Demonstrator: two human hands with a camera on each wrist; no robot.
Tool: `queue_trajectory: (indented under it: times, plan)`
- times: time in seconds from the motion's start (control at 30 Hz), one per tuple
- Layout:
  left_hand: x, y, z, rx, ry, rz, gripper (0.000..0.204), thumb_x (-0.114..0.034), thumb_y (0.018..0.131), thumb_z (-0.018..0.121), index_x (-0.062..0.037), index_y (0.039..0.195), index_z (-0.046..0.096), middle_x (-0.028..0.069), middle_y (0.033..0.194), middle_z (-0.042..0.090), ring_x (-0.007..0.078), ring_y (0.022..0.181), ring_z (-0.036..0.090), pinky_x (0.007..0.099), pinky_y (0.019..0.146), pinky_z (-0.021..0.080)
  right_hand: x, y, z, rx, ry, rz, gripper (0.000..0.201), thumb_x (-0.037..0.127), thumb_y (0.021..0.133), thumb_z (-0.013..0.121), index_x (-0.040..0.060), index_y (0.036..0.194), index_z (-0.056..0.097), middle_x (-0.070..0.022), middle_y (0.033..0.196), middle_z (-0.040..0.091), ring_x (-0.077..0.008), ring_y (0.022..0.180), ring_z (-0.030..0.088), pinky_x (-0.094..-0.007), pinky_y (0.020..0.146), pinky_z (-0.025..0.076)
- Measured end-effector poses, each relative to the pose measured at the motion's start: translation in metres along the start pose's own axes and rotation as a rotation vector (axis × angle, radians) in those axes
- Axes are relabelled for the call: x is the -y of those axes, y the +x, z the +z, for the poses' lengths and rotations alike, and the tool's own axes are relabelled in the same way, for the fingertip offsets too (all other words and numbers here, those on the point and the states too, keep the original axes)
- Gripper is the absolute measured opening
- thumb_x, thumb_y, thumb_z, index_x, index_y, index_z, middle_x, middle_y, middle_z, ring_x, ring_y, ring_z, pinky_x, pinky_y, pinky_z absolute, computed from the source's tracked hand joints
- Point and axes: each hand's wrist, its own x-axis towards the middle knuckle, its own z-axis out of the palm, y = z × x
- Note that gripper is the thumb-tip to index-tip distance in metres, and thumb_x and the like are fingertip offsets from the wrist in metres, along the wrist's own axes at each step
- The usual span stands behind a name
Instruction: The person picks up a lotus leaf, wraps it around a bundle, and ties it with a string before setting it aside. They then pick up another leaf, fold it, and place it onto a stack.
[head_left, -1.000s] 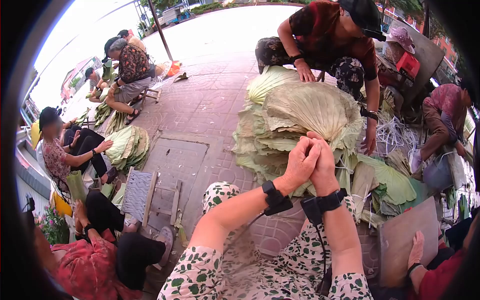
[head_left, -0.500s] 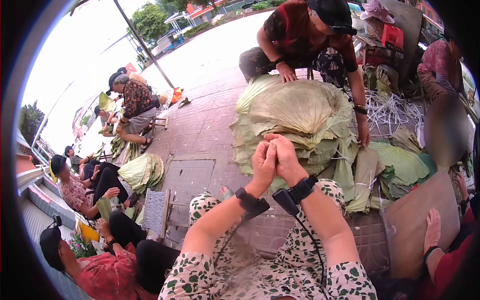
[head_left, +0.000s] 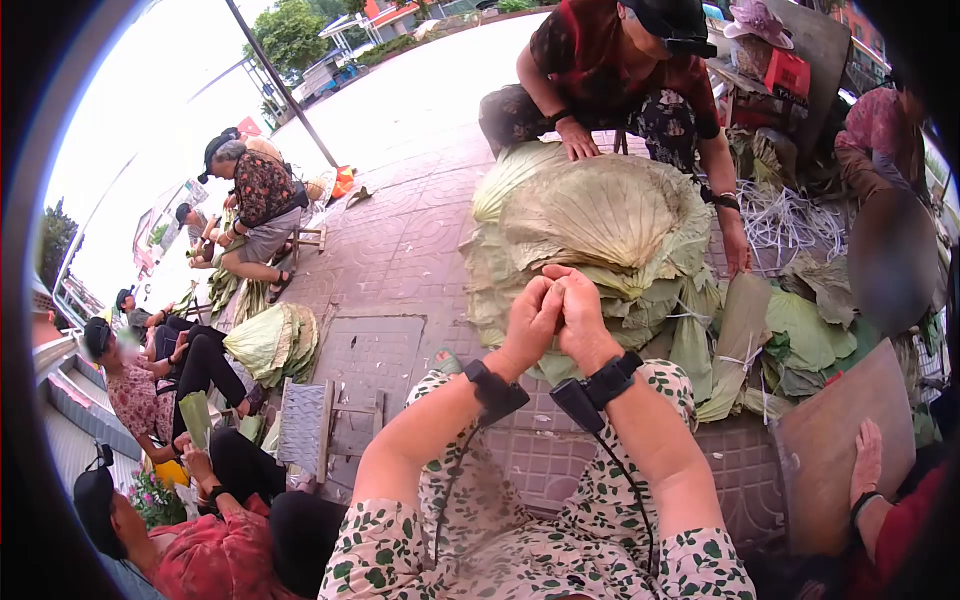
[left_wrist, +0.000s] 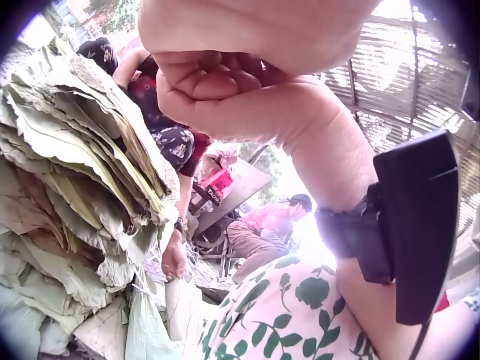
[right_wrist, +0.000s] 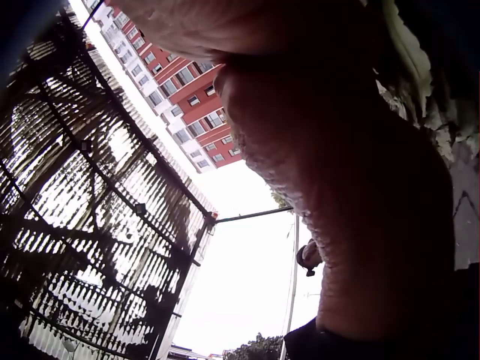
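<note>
In the head view my left hand and right hand are clasped together, fingers curled against each other, in front of a tall stack of large dried leaves. No object shows in them. The left wrist view has my left hand close above, pressed to the right hand, with curled fingers between them; layered leaf edges stand at the left. Seen from the right wrist, the hands are dark and close, finger details hidden.
Across the stack sits a person, one hand on the leaves. A board leans at the right, near bundled leaves and white strips. A woven stool stands left, and several seated people line that side.
The head view has turned right since a second ago, so the leaf stack and my hands appear further left. My hands stay clasped. Leaves held by people at the left have shifted.
</note>
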Motion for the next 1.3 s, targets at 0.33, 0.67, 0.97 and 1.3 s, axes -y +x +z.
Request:
queue_trajectory:
  times: [0.33, 0.67, 0.97, 1.3]
  plan:
    - [0.032, -0.019, -0.016, -0.105, -0.114, -0.050, 0.024, -0.023, 0.092, 0.048, -0.0048, 0.076, 0.050, -0.0030, 0.068, 0.048, 0.0038, 0.062, 0.041, 0.0199, 0.053, 0.036, -0.036, 0.016, -0.007, -0.004, -0.172, 0.083, 0.022, 0.001, 0.080, 0.038, 0.0010, 0.098, 0.051, -0.0071, 0.084, 0.054, -0.0155, 0.073, 0.053, -0.0301, 0.067, 0.048]
    - [0.007, -0.031, -0.029, -0.120, -0.251, -0.110, 0.024, -0.028, 0.091, 0.051, -0.0058, 0.086, 0.056, -0.0021, 0.069, 0.055, 0.0038, 0.058, 0.048, 0.0183, 0.050, 0.037, -0.009, -0.011, 0.014, 0.159, -0.425, 0.031, 0.023, 0.002, 0.080, 0.041, -0.0017, 0.100, 0.052, -0.0079, 0.084, 0.055, -0.0118, 0.074, 0.053, -0.0268, 0.065, 0.047]
    - [-0.005, -0.047, -0.008, 0.194, -0.131, -0.410, 0.017, -0.018, 0.086, 0.059, -0.0028, 0.091, 0.056, -0.0009, 0.073, 0.056, 0.0056, 0.064, 0.050, 0.0196, 0.058, 0.042, 0.090, -0.003, -0.065, 0.002, -0.415, -0.237, 0.021, 0.007, 0.085, 0.049, 0.0055, 0.105, 0.054, -0.0028, 0.096, 0.059, -0.0112, 0.085, 0.057, -0.0263, 0.072, 0.047]
    - [-0.011, -0.060, -0.020, 0.301, 0.361, -0.267, 0.018, -0.008, 0.076, 0.063, -0.0013, 0.092, 0.058, 0.0032, 0.073, 0.050, 0.0111, 0.063, 0.048, 0.0238, 0.058, 0.042, 0.026, -0.005, -0.400, -0.926, -1.286, -0.025, 0.051, 0.019, 0.068, 0.065, -0.0058, 0.110, 0.051, -0.0214, 0.110, 0.056, -0.0316, 0.103, 0.053, -0.0370, 0.086, 0.042]
